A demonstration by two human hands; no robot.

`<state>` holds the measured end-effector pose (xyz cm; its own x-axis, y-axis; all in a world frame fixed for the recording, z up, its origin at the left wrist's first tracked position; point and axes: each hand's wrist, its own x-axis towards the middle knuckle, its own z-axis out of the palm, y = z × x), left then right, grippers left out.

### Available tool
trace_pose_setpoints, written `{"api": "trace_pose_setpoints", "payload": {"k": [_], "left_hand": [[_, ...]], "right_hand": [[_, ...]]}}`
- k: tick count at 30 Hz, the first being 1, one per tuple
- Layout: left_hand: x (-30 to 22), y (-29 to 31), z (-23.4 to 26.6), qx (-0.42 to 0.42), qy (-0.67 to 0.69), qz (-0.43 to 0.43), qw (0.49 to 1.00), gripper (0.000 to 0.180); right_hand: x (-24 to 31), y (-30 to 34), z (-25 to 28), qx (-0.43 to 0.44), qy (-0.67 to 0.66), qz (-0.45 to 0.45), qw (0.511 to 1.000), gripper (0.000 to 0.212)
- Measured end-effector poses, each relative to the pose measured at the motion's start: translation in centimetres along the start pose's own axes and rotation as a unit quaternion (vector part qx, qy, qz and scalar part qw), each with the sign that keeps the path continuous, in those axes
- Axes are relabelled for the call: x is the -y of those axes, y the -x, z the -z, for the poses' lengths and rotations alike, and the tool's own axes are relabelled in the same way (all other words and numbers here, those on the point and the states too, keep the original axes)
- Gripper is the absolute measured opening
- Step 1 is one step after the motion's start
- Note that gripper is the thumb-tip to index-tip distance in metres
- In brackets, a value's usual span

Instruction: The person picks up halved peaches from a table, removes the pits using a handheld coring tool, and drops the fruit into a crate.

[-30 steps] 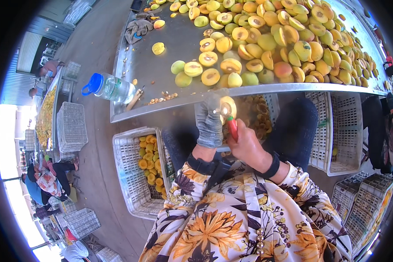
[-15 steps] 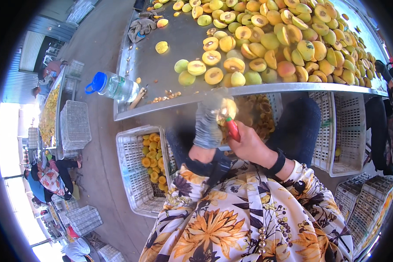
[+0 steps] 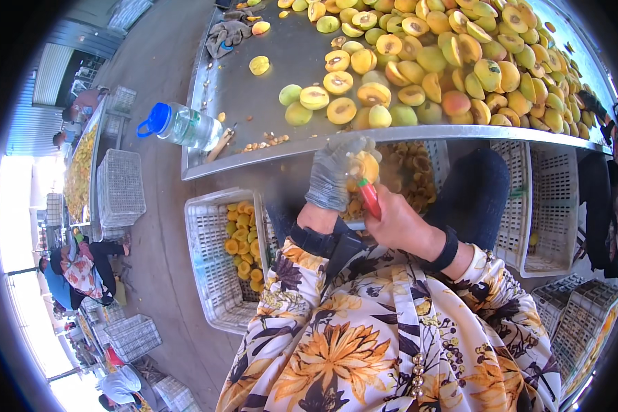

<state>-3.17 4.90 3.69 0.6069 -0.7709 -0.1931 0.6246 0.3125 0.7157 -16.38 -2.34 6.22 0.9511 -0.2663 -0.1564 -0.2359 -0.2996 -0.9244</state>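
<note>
As the head view is looking down, the left hand in a grey knit glove (image 3: 331, 177) is gripping a rounded yellow-orange fruit piece (image 3: 367, 166) in its fingers, probably steadying it against the tool. The bare right hand (image 3: 402, 221) is clenching that slim red-handled, green-collared tool (image 3: 370, 199), its long axis running forward and leftward from the fist toward the fruit, its tip hiding. Beneath the fingers, a white plastic crate (image 3: 439, 158) is holding fruit pieces, perhaps standing there for easy dropping.

A metal table (image 3: 244, 93) heaped with yellow fruit (image 3: 455, 104), much of it halved.
Toward its left side: grey gloves (image 3: 228, 33), a blue-capped bottle (image 3: 193, 127), small scattered bits (image 3: 271, 141).
</note>
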Motion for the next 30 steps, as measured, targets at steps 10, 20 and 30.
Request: {"api": "trace_pose_setpoints", "payload": {"k": [10,20,30], "left_hand": [[-1.5,0.1,-1.2,-0.059,-0.041,-0.056,0.996,0.021],[-2.8,0.4,-0.4,0.033,-0.054,0.012,0.998,0.031],[-2.7,0.8,2.8,0.148,-0.054,0.024,0.987,0.035]], "right_hand": [[-0.8,-1.0,-0.3,-0.021,-0.022,0.098,0.995,0.019],[0.2,-1.5,0.6,0.166,-0.220,-0.097,0.956,0.014],[1.2,-1.2,1.2,0.203,-0.108,-0.026,0.973,0.013]]}}
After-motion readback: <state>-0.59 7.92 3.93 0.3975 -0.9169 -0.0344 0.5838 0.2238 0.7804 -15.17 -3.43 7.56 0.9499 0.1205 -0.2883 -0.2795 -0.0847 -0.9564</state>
